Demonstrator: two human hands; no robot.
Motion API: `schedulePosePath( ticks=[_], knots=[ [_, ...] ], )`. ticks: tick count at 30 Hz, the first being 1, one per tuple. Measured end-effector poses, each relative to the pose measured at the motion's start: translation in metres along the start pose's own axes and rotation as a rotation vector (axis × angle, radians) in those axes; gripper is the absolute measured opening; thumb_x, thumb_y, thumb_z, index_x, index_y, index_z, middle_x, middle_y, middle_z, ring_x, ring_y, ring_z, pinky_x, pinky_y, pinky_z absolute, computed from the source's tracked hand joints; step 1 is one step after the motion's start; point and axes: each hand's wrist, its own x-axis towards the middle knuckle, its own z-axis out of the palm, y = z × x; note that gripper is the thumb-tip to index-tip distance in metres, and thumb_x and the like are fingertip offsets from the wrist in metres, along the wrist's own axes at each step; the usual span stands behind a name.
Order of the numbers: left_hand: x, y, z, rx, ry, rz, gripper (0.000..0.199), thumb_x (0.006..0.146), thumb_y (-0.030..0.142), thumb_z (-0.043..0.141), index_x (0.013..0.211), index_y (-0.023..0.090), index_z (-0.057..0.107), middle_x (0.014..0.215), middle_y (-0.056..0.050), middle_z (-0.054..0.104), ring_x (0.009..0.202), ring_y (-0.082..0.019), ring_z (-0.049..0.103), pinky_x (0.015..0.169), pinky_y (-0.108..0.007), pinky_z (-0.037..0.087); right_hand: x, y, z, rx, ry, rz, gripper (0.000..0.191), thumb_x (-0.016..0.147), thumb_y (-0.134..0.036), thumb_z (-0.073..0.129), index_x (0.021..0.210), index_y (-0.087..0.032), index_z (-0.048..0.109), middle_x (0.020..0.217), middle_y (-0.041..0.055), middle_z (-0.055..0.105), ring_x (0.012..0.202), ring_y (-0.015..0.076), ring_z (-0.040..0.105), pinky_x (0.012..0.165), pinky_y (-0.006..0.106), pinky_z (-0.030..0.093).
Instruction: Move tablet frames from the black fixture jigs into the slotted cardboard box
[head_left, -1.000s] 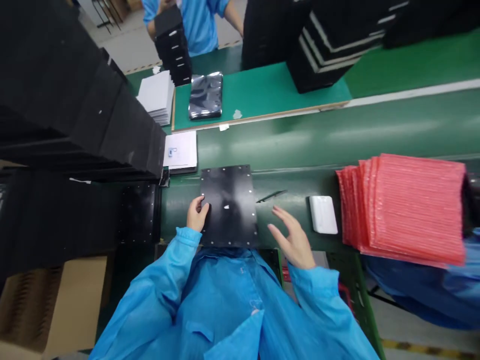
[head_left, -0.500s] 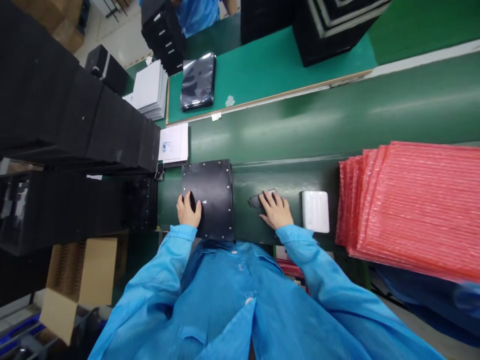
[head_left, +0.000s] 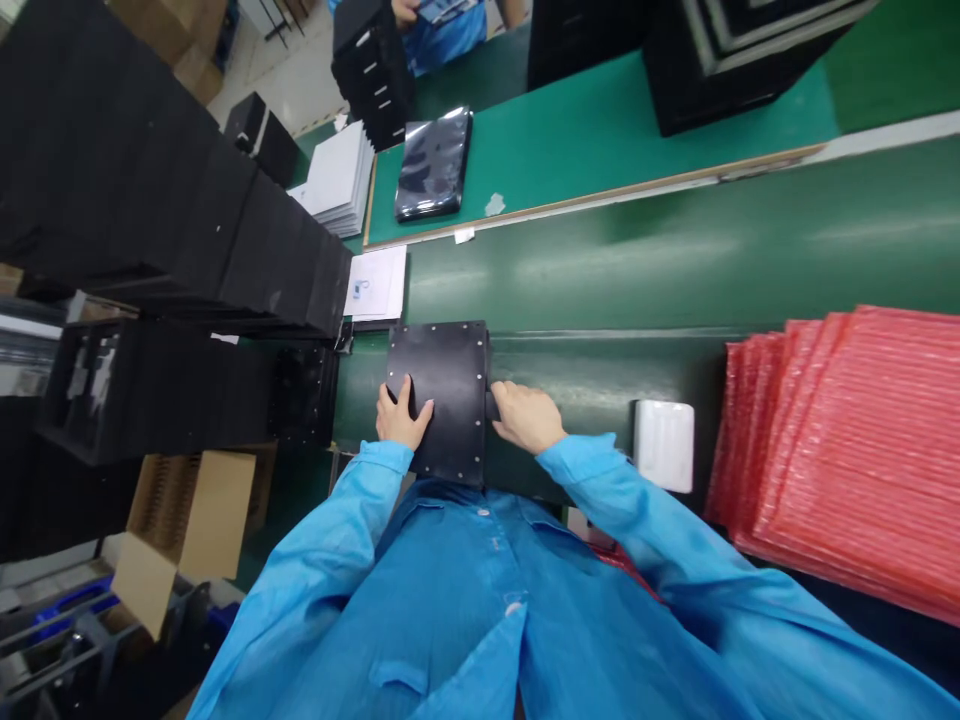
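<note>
A flat black case [head_left: 448, 355] with pale rivets along its edges lies on the green bench in front of me. My left hand [head_left: 403, 415] rests on its left part, fingers spread and nothing held. At the case's right edge, my right hand [head_left: 529, 415] is closed on a dark strip [head_left: 492, 405], of which only a short end shows. The rest of that strip is hidden by the fingers, and I cannot tell whether it is joined to the case. To the right lies a small white block-like object [head_left: 664, 445], apart from both hands.
Red bubble-wrap pouches [head_left: 862, 450] are piled on the right. Tall black cases [head_left: 172, 190] line the left, above an open cardboard box [head_left: 184, 510]. Printed papers [head_left: 377, 283] and a shiny black packet [head_left: 433, 165] lie farther back. A co-worker's hand [head_left: 405, 12] shows across the bench.
My right hand has moved left from the bench to the case's right edge, its fingers now closed round the dark strip. My left hand stays on the case. The whole view has shifted slightly.
</note>
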Motion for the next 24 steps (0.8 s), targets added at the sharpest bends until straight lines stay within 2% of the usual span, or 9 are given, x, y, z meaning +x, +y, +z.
schedulePosePath(
  ticks=[4,7,8,10,12,14,16,19,24],
  knots=[
    [-0.024,0.038,-0.002,0.034,-0.140,0.147,0.101,0.065,0.058,0.072,0.149,0.023,0.029,0.158,-0.017,0.014,0.144,-0.043,0.010,0.112,-0.063,0.013,0.025,0.008,-0.024,-0.028,-0.152,-0.089,0.032,0.076,-0.019,0.056,0.105,-0.008,0.057,0.098,0.0193,0.066,0.087,0.0288,0.065,0.069,0.032,0.045],
    [-0.046,0.067,-0.013,-0.077,-0.239,0.186,0.106,0.060,0.041,0.075,0.150,0.024,0.023,0.160,-0.015,0.005,0.143,-0.045,-0.004,0.109,-0.070,0.006,0.037,0.028,-0.018,0.206,-0.383,-0.148,0.029,0.077,-0.022,0.053,0.101,-0.010,0.061,0.093,0.0127,0.069,0.081,0.0250,0.065,0.065,0.028,0.045],
    [-0.050,0.069,-0.021,-0.148,-0.255,0.171,0.103,0.061,0.034,0.073,0.151,0.025,0.022,0.160,-0.013,0.004,0.143,-0.045,-0.004,0.109,-0.070,0.007,0.037,0.035,-0.012,0.281,-0.390,-0.137,0.030,0.078,-0.025,0.052,0.103,-0.011,0.062,0.094,0.0114,0.070,0.082,0.0242,0.065,0.067,0.028,0.046],
    [-0.053,0.054,-0.041,-0.344,-0.260,0.190,0.099,0.061,0.022,0.066,0.150,0.024,0.022,0.160,-0.012,0.008,0.145,-0.042,0.002,0.113,-0.064,0.011,0.028,0.044,0.005,0.323,-0.186,-0.051,0.042,0.082,-0.032,0.051,0.117,-0.010,0.058,0.110,0.0150,0.067,0.094,0.0271,0.063,0.077,0.033,0.048],
    [-0.046,0.020,-0.062,-0.591,-0.237,0.256,0.096,0.061,0.018,0.060,0.150,0.022,0.023,0.158,-0.011,0.018,0.145,-0.035,0.014,0.116,-0.054,0.019,0.011,0.044,0.024,0.245,0.148,0.031,0.059,0.084,-0.041,0.051,0.132,-0.007,0.048,0.133,0.0231,0.052,0.114,0.0342,0.055,0.090,0.044,0.045],
    [-0.029,-0.021,-0.075,-0.825,-0.232,0.276,0.094,0.059,0.016,0.055,0.148,0.021,0.025,0.154,-0.011,0.030,0.141,-0.031,0.028,0.114,-0.046,0.028,-0.009,0.033,0.037,0.176,0.316,-0.007,0.066,0.086,-0.046,0.050,0.139,-0.007,0.041,0.146,0.0248,0.036,0.125,0.0378,0.046,0.097,0.051,0.040],
    [-0.008,-0.054,-0.076,-0.983,-0.269,0.230,0.095,0.056,0.016,0.054,0.147,0.020,0.027,0.149,-0.011,0.039,0.136,-0.030,0.038,0.111,-0.044,0.034,-0.026,0.012,0.044,0.177,0.272,-0.109,0.062,0.088,-0.044,0.048,0.140,-0.010,0.043,0.151,0.0218,0.030,0.117,0.0366,0.052,0.094,0.050,0.043],
    [0.017,-0.071,-0.058,-1.065,-0.303,0.091,0.094,0.050,0.013,0.055,0.142,0.017,0.035,0.140,-0.011,0.049,0.131,-0.032,0.043,0.109,-0.045,0.036,-0.039,-0.025,0.044,0.414,0.123,-0.140,0.060,0.085,-0.046,0.051,0.138,-0.018,0.047,0.153,0.0178,0.028,0.088,0.0285,0.064,0.077,0.044,0.051],
    [0.022,-0.058,-0.020,-1.052,-0.243,-0.036,0.083,0.052,0.008,0.058,0.134,0.015,0.045,0.137,-0.011,0.052,0.131,-0.029,0.043,0.114,-0.042,0.028,-0.031,-0.047,0.043,1.555,0.203,0.288,0.070,0.074,-0.063,0.058,0.133,-0.027,0.049,0.128,0.0108,0.055,0.064,0.0137,0.057,0.055,0.030,0.049]
  ],
)
